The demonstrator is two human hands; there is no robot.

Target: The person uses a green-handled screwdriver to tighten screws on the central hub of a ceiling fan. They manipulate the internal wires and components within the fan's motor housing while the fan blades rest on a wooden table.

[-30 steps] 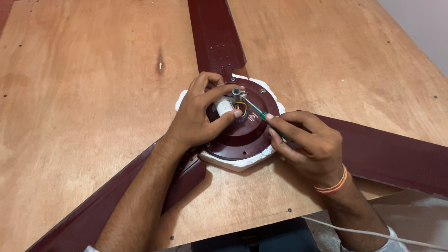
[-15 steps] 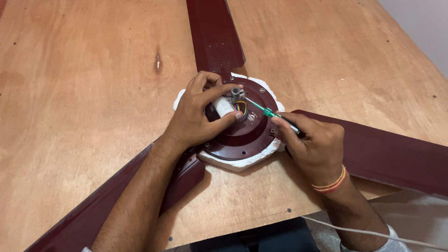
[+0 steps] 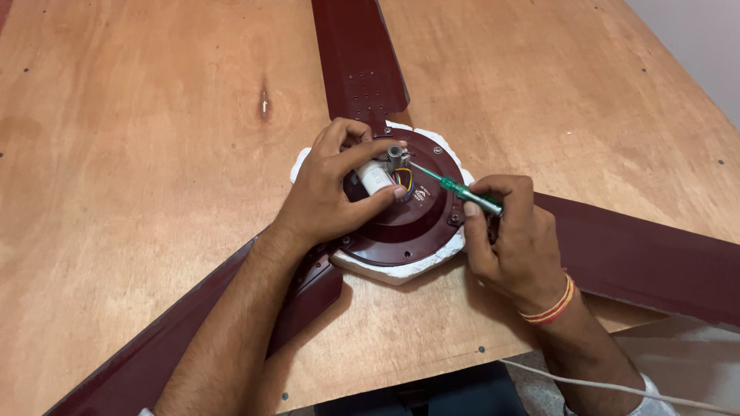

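The left hand (image 3: 331, 192) pinches the small white capacitor (image 3: 371, 174) (light, smooth, tethered by fragile wires) atop the maroon fan motor (image 3: 408, 223); the right hand (image 3: 512, 239) grips a green-handled screwdriver (image 3: 455, 187) mid-handle.

both forearms are bare and kinda hairy, right hand (image 3: 512, 246) has a red and yellow thread band on the wrist, bit of white sleeve near the elbow.

Both hands (image 3: 339, 185) work a screwdriver (image 3: 455, 187) at the fan hub (image 3: 416, 223).
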